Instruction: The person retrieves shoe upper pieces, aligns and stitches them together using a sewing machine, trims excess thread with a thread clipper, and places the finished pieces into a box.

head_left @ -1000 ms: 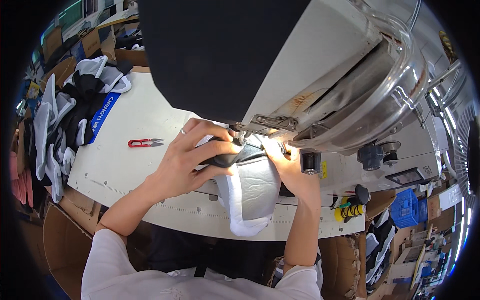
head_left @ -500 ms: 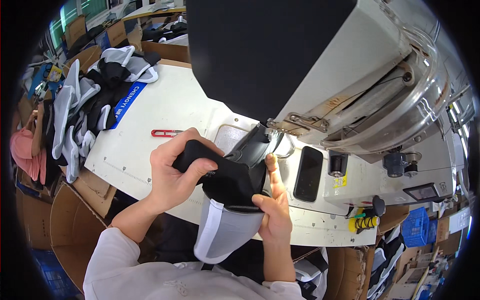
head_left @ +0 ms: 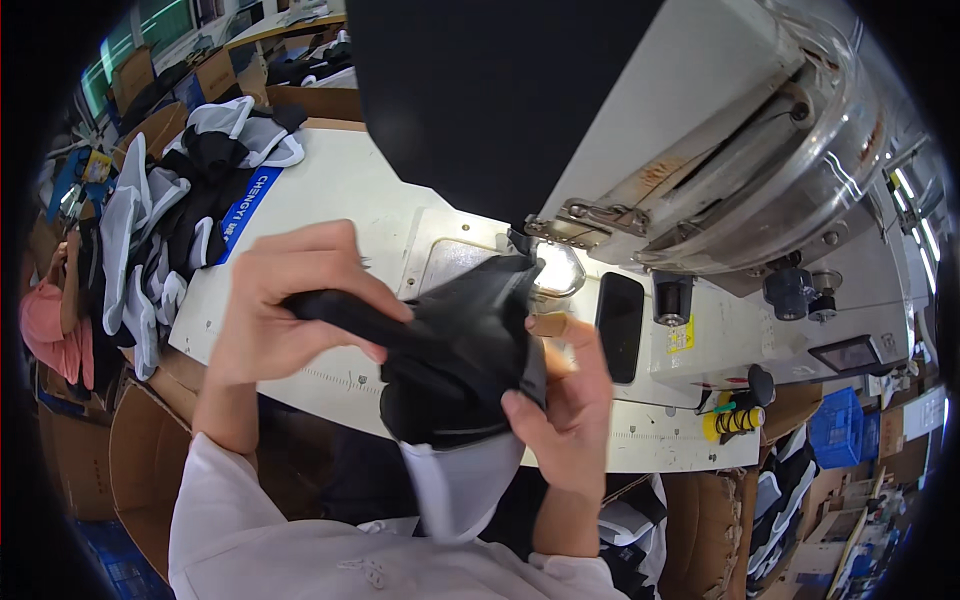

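Both my hands hold a sewn fabric piece (head_left: 450, 395), black with a pale grey, white-edged panel (head_left: 455, 485) hanging at the near end. My left hand (head_left: 300, 300) pinches a folded black edge between thumb and fingers. On the other side, my right hand (head_left: 570, 400) grips the piece with its thumb on the near face. The far end of the fabric lies close to the lit needle area of the sewing machine (head_left: 690, 200); whether it sits under the needle I cannot tell. Motion blurs part of the fabric.
A black phone (head_left: 620, 325) lies right of my right hand. Black and grey pieces (head_left: 150, 240) are heaped at the table's left, by a blue strip (head_left: 250, 205). A yellow spool (head_left: 735, 422) stands near the right edge. Cardboard boxes (head_left: 150, 470) flank the table; another person (head_left: 60, 320) sits far left.
My left hand has moved left and pulled the black edge out into a stretched fold. The grey panel has swung, and the red thread snips are now hidden behind my left hand.
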`<state>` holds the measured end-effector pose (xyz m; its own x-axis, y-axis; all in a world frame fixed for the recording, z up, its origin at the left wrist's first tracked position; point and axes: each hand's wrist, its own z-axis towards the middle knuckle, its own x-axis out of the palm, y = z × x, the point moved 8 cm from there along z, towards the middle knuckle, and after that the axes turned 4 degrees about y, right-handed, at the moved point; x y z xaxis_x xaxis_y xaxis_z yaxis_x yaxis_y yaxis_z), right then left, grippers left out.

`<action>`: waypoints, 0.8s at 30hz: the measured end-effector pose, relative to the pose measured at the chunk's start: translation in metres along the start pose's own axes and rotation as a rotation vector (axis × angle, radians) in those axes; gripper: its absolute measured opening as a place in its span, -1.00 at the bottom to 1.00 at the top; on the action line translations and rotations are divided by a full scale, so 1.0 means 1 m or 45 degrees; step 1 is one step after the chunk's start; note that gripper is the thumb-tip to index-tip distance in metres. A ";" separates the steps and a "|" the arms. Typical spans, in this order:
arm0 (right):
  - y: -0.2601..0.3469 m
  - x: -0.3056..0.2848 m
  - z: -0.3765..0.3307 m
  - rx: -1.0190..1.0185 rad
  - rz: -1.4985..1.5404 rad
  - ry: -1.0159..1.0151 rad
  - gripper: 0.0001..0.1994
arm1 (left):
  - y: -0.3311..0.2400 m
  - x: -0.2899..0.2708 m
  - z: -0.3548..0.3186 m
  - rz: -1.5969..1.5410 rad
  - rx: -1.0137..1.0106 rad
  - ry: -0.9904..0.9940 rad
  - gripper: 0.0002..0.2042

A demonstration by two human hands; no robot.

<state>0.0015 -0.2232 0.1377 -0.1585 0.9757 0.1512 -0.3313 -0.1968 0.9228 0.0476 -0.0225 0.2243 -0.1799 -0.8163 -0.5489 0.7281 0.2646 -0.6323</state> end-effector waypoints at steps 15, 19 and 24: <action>-0.103 -0.130 0.118 0.020 -0.469 -0.223 -0.76 | 0.031 0.098 0.006 0.612 0.709 -0.499 -0.71; -0.128 -0.135 0.114 -0.096 -0.270 -0.226 -0.74 | 0.020 0.103 0.010 0.689 0.712 -0.386 -0.63; -0.146 -0.139 0.095 -0.097 -0.145 -0.240 -0.71 | 0.001 0.092 0.012 0.792 0.904 -0.208 -0.72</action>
<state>0.1600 -0.3209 0.0152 0.0582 0.9913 0.1178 -0.4076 -0.0841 0.9093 0.0396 -0.1039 0.1800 0.4297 -0.7103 -0.5575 0.9029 0.3457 0.2555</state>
